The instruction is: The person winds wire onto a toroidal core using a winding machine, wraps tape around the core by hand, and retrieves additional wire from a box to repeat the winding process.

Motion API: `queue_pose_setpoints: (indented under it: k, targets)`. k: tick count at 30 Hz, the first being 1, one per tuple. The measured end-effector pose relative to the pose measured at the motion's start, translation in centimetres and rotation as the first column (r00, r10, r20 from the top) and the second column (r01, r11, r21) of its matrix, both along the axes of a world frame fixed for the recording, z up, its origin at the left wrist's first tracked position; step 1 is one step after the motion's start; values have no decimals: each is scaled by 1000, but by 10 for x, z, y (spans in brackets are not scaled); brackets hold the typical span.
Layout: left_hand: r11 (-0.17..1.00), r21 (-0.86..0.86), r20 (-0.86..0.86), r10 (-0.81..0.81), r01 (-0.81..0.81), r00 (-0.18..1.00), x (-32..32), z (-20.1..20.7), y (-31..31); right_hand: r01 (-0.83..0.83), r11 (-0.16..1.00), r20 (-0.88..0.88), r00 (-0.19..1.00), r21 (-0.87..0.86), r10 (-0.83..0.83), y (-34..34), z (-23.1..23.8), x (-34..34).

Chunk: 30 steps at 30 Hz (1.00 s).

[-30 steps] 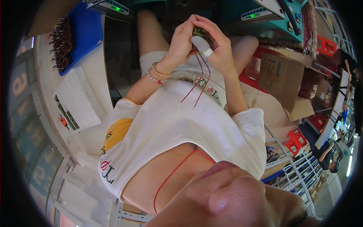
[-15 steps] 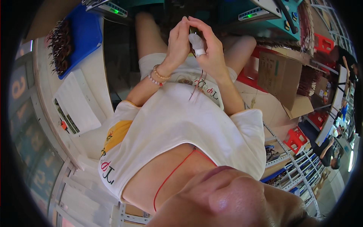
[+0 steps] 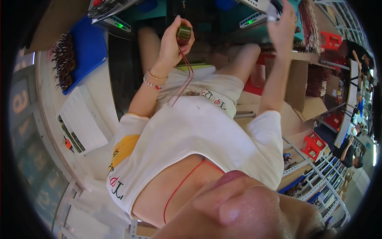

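Note:
My left hand is closed around a small motor stator, a green ring-shaped part with copper-coloured winding. Thin red-brown lead wires trail down from it in front of my white shorts. At upper right, my right hand is raised beside a teal machine, its thumb covered by a pale finger cot with white tape. A black bar-like handle shows between thumb and fingers. Blur and the frame edge leave it unclear whether the fingers grip it.
On the left, a blue tray holds many wired parts, next to a white box. A cardboard box stands at right, near red stools and metal shelving. Other people work at the far right.
My hands, together around the part before, have separated. The right went up and right to the machine; the left stays on the stator, which now shows plainly with its wires.

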<state>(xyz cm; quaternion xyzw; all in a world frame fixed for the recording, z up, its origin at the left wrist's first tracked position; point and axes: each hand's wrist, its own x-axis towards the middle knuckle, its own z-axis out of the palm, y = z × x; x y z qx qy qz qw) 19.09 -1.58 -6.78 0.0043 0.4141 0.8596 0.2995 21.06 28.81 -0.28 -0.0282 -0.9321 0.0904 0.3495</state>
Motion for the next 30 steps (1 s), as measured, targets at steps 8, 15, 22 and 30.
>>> queue_pose_setpoints:
  k: [8,15,22,30]
  targets:
    - [983,165,-53,97,-87,994,-47,-1,-12,7,989,351,935,-150,46,23,-3,24]
    - [979,64,-168,202,-194,965,-53,12,-9,-282,744,314,774,-606,549,-83,-14,83]
    - [987,16,-223,157,-157,962,-59,11,-12,-170,797,461,738,-579,492,-106,-15,80]
    - [956,-130,-206,233,-262,951,-53,9,-22,-63,864,384,878,-500,286,-68,7,62]
